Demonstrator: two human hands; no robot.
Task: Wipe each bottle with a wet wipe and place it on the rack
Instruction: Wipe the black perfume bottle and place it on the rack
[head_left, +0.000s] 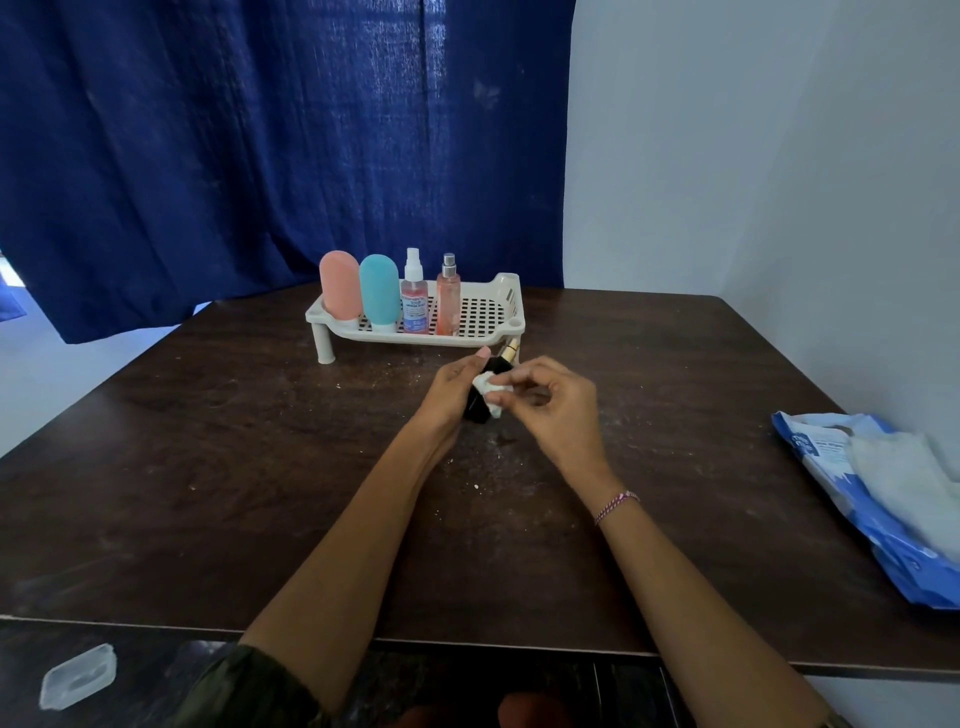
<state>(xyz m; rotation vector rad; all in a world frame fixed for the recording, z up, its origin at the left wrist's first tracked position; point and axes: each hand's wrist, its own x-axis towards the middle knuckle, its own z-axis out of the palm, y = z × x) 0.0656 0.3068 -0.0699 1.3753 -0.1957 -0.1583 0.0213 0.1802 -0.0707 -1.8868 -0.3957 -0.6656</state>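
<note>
My left hand (452, 387) grips a small black bottle (480, 408) with a gold neck, tilted toward the rack. My right hand (550, 402) pinches a crumpled white wet wipe (488, 389) against the bottle's side. Just behind stands a white perforated rack (488, 312) on short legs. It holds a pink squeeze bottle (340, 285), a teal squeeze bottle (380, 291), a clear spray bottle with a red-blue label (414, 299) and a slim pink spray bottle (448, 296), all upright on its left half.
A blue pack of wet wipes (883, 499) lies at the table's right edge, a wipe sticking out. The dark wooden table (208, 467) carries crumbs and dust. A small clear plastic lid (78, 675) lies at lower left. A blue curtain hangs behind.
</note>
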